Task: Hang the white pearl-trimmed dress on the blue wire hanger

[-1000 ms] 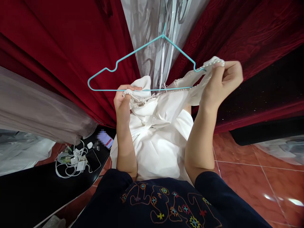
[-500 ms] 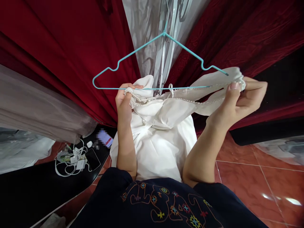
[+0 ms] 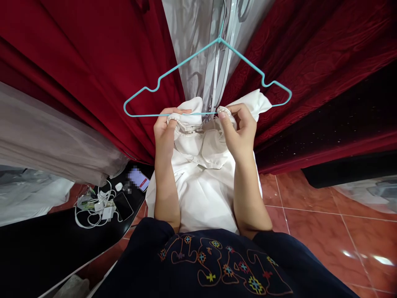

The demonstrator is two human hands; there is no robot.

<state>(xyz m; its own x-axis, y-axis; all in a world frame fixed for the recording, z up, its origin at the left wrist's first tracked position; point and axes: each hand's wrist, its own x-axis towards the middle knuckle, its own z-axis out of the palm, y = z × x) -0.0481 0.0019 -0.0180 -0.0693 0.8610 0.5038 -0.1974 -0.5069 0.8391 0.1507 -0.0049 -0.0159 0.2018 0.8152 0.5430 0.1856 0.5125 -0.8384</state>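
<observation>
A white dress with pearl-beaded edging hangs down in front of me. Above it is a light blue wire hanger, its lower bar running behind or through the top of the dress. My left hand is closed on the left beaded edge and the fabric beside the bar. Near the middle of the bar, my right hand pinches the right beaded edge between thumb and fingers. White fabric behind that hand spreads out toward the hanger's right end. My palms hide part of the bodice.
Dark red curtains hang on both sides, with clear plastic-covered garments between them. At lower left, a black table bears a lit phone, a dark phone and tangled white cables. Red floor tiles show at right.
My right hand has moved left with the beaded edge, from the hanger's right end to the middle of the bar. The hanger's right end now shows; my left hand has hardly moved.
</observation>
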